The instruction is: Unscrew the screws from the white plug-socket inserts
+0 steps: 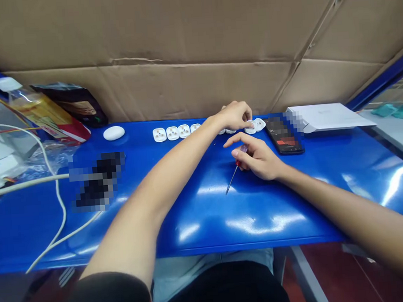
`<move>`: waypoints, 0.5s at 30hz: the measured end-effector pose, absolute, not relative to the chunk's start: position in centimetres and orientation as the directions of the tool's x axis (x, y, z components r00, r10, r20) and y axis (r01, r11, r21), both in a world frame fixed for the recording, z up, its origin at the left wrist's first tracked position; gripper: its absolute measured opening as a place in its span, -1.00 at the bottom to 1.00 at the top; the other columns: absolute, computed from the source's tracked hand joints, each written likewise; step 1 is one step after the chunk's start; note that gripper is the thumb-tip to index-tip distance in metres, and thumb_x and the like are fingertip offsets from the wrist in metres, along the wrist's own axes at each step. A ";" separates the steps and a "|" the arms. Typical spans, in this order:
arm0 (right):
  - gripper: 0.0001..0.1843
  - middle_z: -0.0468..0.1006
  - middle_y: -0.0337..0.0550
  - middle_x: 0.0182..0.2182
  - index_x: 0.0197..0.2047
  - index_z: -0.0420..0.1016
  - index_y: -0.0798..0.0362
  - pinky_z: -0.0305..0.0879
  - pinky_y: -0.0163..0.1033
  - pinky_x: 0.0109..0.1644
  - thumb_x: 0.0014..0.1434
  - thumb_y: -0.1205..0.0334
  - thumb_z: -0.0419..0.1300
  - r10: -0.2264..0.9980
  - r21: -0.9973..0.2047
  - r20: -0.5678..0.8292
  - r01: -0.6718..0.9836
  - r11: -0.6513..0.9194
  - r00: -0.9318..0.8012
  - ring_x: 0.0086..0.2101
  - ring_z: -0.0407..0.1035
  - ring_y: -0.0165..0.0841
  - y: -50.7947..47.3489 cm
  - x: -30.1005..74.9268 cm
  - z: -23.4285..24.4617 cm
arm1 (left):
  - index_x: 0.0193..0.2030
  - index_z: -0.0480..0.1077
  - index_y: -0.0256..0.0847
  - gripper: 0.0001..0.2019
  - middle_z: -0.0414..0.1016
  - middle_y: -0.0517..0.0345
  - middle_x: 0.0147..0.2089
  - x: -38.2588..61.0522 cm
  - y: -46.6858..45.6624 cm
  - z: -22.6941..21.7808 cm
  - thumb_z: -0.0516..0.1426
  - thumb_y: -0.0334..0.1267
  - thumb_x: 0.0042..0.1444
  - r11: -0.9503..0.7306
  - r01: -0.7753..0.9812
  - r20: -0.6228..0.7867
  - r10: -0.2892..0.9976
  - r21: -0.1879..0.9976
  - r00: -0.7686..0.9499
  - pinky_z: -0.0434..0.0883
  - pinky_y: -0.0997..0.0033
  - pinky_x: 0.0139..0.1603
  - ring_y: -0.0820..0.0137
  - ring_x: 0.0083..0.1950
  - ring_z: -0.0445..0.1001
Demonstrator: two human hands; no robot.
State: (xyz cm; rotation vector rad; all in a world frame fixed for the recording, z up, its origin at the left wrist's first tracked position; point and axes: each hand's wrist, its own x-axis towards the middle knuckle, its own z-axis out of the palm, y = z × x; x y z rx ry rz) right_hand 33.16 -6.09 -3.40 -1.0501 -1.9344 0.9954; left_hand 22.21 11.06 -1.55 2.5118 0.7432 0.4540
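Note:
My left hand [235, 115] reaches across to the right, with its bent fingers down on a small white plug piece [250, 127] at the back of the table. Against that piece lies a second, rounded white piece [260, 124]. Just in front, my right hand [258, 158] is closed around the handle of a screwdriver [232, 180], its thin shaft slanting down to the left. A row of several white plug pieces [172, 133] with metal parts showing lines the back to the left, and my left forearm hides some of it.
A black phone [283, 136] and a white box [327, 117] lie at the right. To the left are a white oval object [114, 132], a bottle [44, 110], a black pouch [75, 105] and loose white cables [61, 204]. Cardboard [193, 40] walls the back of the blue table [200, 225].

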 end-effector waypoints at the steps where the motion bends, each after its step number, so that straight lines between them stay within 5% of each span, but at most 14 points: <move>1: -0.73 0.48 -0.31 -0.46 0.10 0.49 -0.03 0.34 -0.25 -0.43 0.47 0.03 0.17 0.882 -0.863 0.218 0.339 0.374 -0.418 -0.54 0.41 -0.39 -6.1 33.2 -3.3 | -0.13 0.67 -0.27 -0.81 0.74 -0.05 -0.10 22.4 10.9 -1.6 0.38 -0.24 0.15 -0.730 0.417 0.183 0.587 0.542 0.789 0.48 0.22 0.05 0.19 -0.02 0.65; 9: -0.75 0.46 -0.33 -0.49 0.04 0.50 -0.01 0.30 -0.26 -0.43 0.46 0.01 0.20 0.885 -0.862 0.228 0.339 0.377 -0.406 -0.55 0.39 -0.40 -6.2 33.2 -3.4 | -0.16 0.67 -0.27 -0.82 0.74 0.01 -0.15 14.6 6.8 2.3 0.32 -0.20 0.20 -0.751 0.312 0.292 0.551 0.582 0.782 0.49 0.37 -0.12 0.33 -0.16 0.64; 15: -0.68 0.55 -0.19 -0.41 -0.28 0.46 -0.01 0.28 -0.23 -0.39 0.36 -0.05 0.34 0.908 -0.813 0.302 0.418 0.405 -0.292 -0.42 0.40 -0.33 -6.1 32.7 -3.2 | -0.20 0.65 -0.21 -0.81 0.73 0.06 -0.21 6.3 -0.4 1.7 0.29 -0.14 0.23 -0.606 0.514 0.174 0.733 0.607 0.658 0.48 0.36 -0.16 0.32 -0.21 0.63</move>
